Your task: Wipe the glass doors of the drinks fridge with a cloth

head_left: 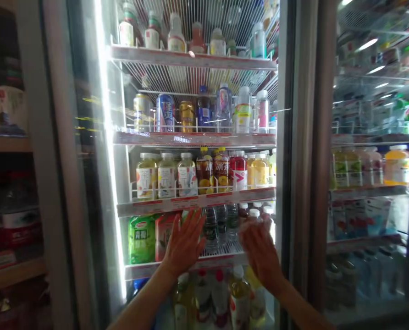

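The person's left hand and right hand are raised at the glass door of a drinks cooler, palms forward. Each grip is open, fingers spread apart and clamped on nothing; whether the palms touch the glass cannot be told. Between the hands, behind the glass, stand clear water bottles. A green drink pouch and a carton sit left of the left hand, below a white shelf carrying juice bottles.
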The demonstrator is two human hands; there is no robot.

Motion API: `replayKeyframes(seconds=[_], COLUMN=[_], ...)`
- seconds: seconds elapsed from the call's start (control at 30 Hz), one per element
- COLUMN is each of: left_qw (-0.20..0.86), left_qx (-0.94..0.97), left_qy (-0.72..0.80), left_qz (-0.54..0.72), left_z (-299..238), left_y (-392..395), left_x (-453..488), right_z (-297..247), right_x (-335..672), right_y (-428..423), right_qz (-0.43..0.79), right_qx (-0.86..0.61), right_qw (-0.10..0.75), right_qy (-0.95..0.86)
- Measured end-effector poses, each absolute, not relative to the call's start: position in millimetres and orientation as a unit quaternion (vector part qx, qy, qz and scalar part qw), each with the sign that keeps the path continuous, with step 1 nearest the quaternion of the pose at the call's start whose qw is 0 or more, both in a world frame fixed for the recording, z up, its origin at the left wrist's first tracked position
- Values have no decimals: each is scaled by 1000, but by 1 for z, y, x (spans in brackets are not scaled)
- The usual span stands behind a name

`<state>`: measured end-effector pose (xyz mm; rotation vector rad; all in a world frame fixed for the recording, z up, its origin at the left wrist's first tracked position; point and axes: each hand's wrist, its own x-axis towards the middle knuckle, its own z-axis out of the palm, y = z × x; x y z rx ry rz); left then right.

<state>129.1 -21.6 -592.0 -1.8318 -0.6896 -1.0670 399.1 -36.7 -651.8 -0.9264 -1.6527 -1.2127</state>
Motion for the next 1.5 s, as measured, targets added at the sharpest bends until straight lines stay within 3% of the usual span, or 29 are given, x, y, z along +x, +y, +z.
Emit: replayKeyframes(seconds=[0.1, 0.3, 0.47, 0.67, 0.83, 1.03, 1.2, 1.37, 1.5], left_qw=[442, 438, 451, 436, 434, 446, 446, 447, 450], left_qx=[-744, -744, -749, -730, -731, -728, -727, -702, -689], left_qy=[-281, -316, -333, -386, -396, -400, -406, -447, -472], left_qz=[-416, -393, -354, -359, -347, -334, -328, -328, -318], left_z=[-606, -642, -672, -678, -682, -681, -683, -689, -697], left_y=[-25, -34, -47, -51, -50, -52, -54, -57, -60], left_x=[120, 104, 78, 58, 55, 51, 33, 10, -5], right_z=[-669, -641, -687, -663, -683, -670, -669, -660, -672], right_x=[384, 365, 342, 315, 297, 281, 271, 252, 232], right_y=[-44, -32, -43, -39, -48, -40, -41, -39, -38], right_qz=[-490, -471, -464, -467, -457, -443, -456, -439, -447], right_qx=[-331, -355, -258, -309, -222, -265, -191, -238, -186], right_qw=[373, 448, 318, 424, 335, 406, 337, 386, 357], right_qy=[-715, -672, -786, -711, -794, -754, -801, -775, -799])
